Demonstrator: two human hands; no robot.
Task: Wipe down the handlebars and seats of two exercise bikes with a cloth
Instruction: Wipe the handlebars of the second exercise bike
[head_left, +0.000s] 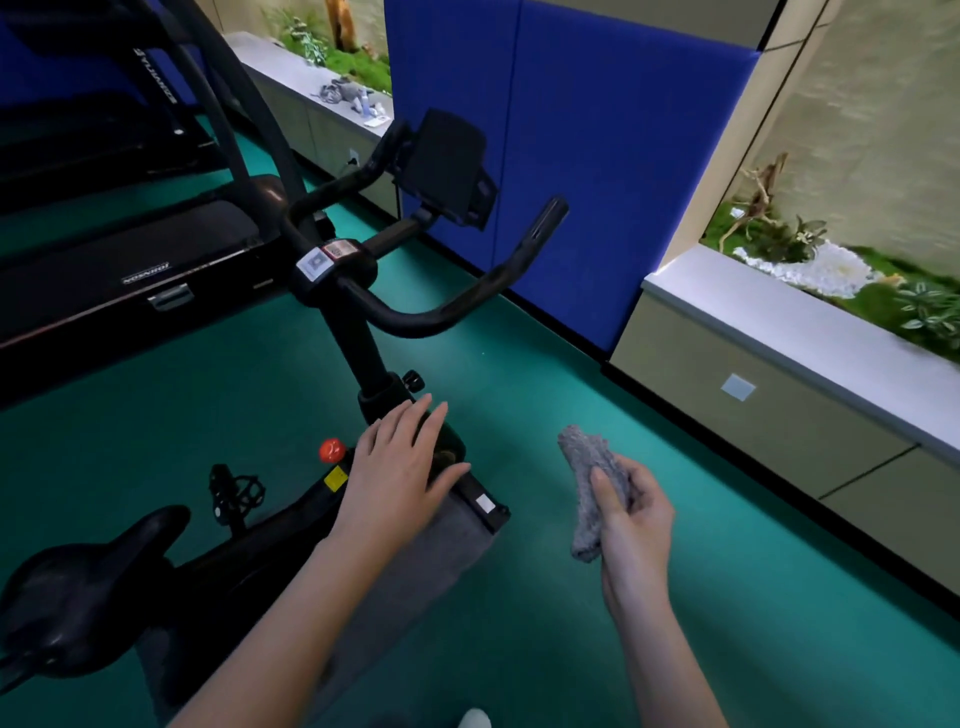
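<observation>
teal gym floor (571, 374), r hand (631, 525) grips cloth (592, 478)

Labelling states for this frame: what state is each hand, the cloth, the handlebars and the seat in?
left hand: open, fingers straight, over the bike frame.
right hand: fingers curled round the cloth.
cloth: bunched, held off the bike.
handlebars: bare, nothing touching them.
seat: bare, nothing touching it.

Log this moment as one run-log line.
right hand: grips grey cloth, off bike | left hand: open, over bike frame | handlebars, seat: no hand contact
</observation>
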